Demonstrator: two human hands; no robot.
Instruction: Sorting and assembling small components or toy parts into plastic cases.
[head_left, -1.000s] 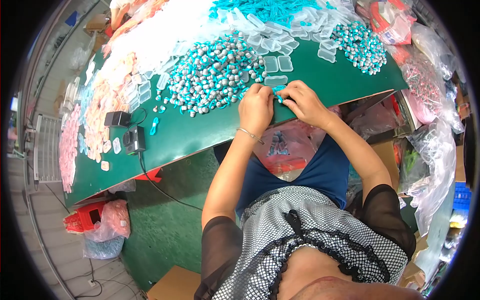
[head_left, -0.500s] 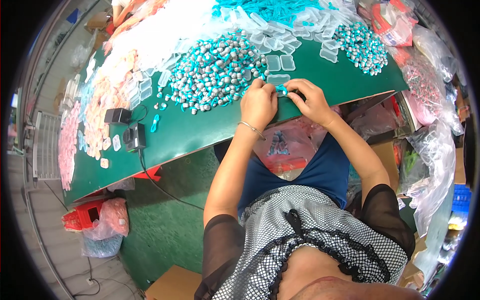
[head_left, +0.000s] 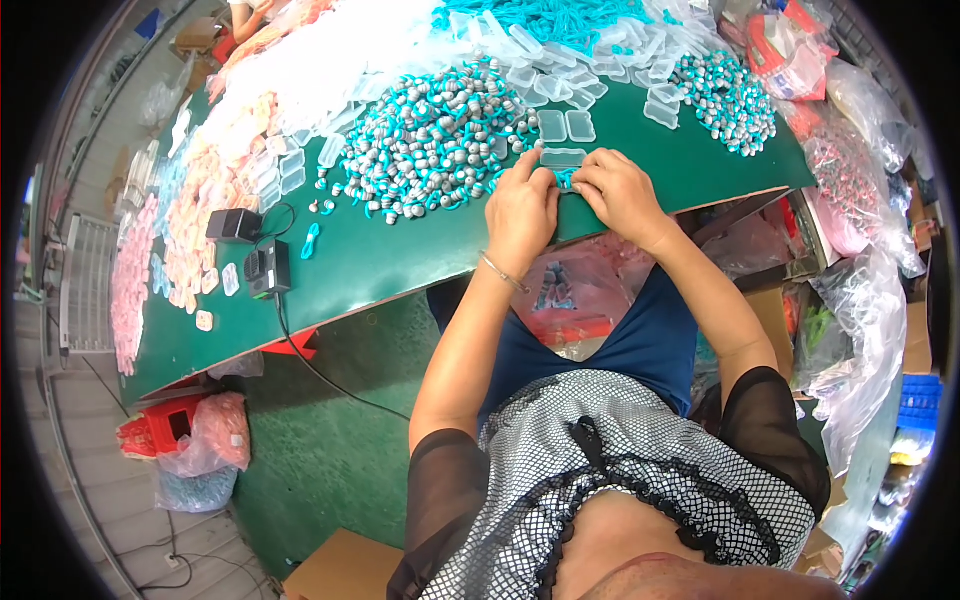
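My left hand (head_left: 522,208) and my right hand (head_left: 618,196) are close together over the table's near edge, fingers pinched. Between their fingertips shows a bit of teal cord (head_left: 564,180); most of it is hidden by the fingers. Just beyond the fingertips lies a small clear plastic box (head_left: 563,158), its long side toward me. Two clear box halves (head_left: 579,126) sit side by side behind it. Left of my left hand spreads a large heap of grey striped beads on teal elastic loops (head_left: 430,140).
A smaller heap of the same beaded loops (head_left: 727,100) lies far right. Clear boxes (head_left: 545,80) and teal cords (head_left: 540,22) pile up at the back. Black corded devices (head_left: 267,270), a teal cord bundle (head_left: 311,241) and peach pieces (head_left: 215,200) are left. Plastic bags (head_left: 865,290) crowd the right.
My right hand's fingers have folded down and come nearer my left hand, covering more of the teal cord. My left fingers have shifted slightly. The whole view has moved a little.
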